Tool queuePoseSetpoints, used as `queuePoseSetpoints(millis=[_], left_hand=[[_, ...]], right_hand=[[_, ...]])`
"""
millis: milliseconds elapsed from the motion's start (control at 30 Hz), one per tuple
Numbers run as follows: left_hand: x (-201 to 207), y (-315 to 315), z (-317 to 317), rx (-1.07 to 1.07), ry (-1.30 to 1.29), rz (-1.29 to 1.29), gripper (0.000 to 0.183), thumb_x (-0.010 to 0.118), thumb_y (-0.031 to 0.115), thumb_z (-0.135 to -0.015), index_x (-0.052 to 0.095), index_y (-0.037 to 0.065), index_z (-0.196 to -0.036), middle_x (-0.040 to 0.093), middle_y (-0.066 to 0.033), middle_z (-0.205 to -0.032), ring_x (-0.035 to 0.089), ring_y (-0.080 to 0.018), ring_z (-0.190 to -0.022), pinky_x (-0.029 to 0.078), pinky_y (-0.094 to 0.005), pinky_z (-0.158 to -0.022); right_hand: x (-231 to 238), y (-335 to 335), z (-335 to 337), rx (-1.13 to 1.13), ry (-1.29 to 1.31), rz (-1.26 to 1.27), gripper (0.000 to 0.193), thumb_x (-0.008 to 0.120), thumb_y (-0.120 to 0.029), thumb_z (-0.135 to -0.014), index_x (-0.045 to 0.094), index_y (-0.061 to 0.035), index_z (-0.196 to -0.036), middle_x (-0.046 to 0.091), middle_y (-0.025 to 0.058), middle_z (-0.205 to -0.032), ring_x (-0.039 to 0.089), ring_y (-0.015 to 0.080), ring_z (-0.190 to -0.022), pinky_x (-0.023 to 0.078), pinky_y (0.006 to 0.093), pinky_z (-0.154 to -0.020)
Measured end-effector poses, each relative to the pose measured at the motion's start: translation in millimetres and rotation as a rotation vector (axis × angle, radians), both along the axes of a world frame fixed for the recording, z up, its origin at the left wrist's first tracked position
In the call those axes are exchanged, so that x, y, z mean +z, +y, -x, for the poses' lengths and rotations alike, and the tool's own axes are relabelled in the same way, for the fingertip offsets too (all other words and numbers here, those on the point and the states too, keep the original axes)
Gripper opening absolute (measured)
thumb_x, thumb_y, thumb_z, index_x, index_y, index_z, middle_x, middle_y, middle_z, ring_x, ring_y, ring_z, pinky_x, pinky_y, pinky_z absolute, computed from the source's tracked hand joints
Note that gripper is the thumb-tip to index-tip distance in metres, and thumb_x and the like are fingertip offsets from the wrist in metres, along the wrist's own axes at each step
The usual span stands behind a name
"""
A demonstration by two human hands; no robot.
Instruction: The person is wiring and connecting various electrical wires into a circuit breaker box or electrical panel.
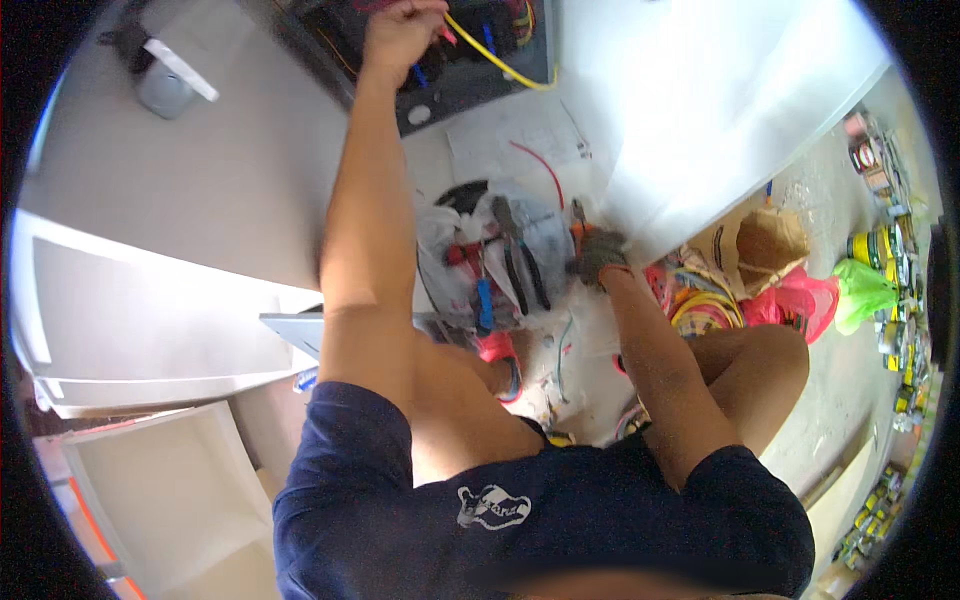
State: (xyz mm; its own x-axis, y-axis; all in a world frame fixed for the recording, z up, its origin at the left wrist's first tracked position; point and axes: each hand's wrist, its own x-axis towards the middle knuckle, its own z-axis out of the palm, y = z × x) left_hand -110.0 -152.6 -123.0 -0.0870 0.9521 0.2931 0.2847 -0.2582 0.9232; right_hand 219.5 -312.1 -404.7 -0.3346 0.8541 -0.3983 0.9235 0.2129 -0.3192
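The left hand [400,35] is raised and closed around a bundle of wires inside an open electrical box [440,60] on the wall. One long yellow wire [500,62] loops out to the right of that hand; short blue, red and pink wire ends show just beside the knuckles, but how many the fingers pinch cannot be told, since the fist covers them.

The right hand [598,255] is lowered, in a grey glove, and closed on one tool with an orange handle [578,215]; the tool's tip is hidden by the glove. Just left of this hand lies one clear plastic bag [490,260] holding several tools: two dark-handled pliers, one blue-handled and one red-handled piece can be counted, the rest blur together. One loose red wire [540,165] lies above the bag on a white sheet.

Right of the gloved hand sit one coil of yellow cable [705,310], one brown paper bag [765,245], one pink bag [800,300] and one green bag [862,290]. Small items along the far right edge are too bent and small to identify.
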Motion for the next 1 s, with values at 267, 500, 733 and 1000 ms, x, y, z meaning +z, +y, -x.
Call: queuePoseSetpoints(millis=[267,500,733,1000], left_hand=[[-0.9,-17.8,0.7,0.093,0.456,-0.259,0.022,0.07,0.005,-0.078,0.073,0.012,-0.099,0.07,-0.0036,-0.089,0.066,-0.017,-0.079,0.053,-0.0288,-0.077],[25.1,-24.1,-3.3,0.253,0.929,-0.83,0.019,0.077,0.011,-0.073,0.072,0.016,-0.091,0.068,-0.0065,-0.104,0.057,-0.0295,-0.11,0.052,-0.0448,-0.085],[55.6,8.9,-24.0,-0.155,0.557,-0.216,0.021,0.076,0.018,-0.08,0.073,0.015,-0.1,0.07,-0.0087,-0.092,0.065,-0.0252,-0.091,0.05,-0.0358,-0.084],[42.6,19.6,-47.9,-0.378,0.206,-0.512,0.024,0.066,0.021,-0.09,0.071,0.016,-0.113,0.069,-0.0088,-0.089,0.064,-0.0203,-0.087,0.048,-0.0308,-0.084]], right_hand=[[-4.7,-33.3,13.4,-0.033,-0.229,-0.323,0.058,0.068,-0.029,-0.076,0.05,-0.0083,-0.127,0.06,0.0189,-0.117,0.057,0.0416,-0.108,0.047,0.0467,-0.093],[38.6,-0.2,12.4,-0.379,0.142,0.21,0.031,0.06,-0.028,-0.085,0.063,-0.0026,-0.102,0.064,0.0162,-0.082,0.065,0.0321,-0.079,0.052,0.043,-0.074],[174.8,3.9,73.2,-0.249,1.106,-0.173,0.036,0.064,-0.023,-0.088,0.062,-0.0026,-0.117,0.067,0.007,-0.095,0.058,0.0135,-0.076,0.048,0.0296,-0.07],[266.6,85.8,81.9,-0.271,1.149,-0.25,0.046,0.058,-0.009,-0.084,0.058,-0.0071,-0.13,0.066,0.0088,-0.118,0.062,0.0166,-0.097,0.048,0.0298,-0.088]])
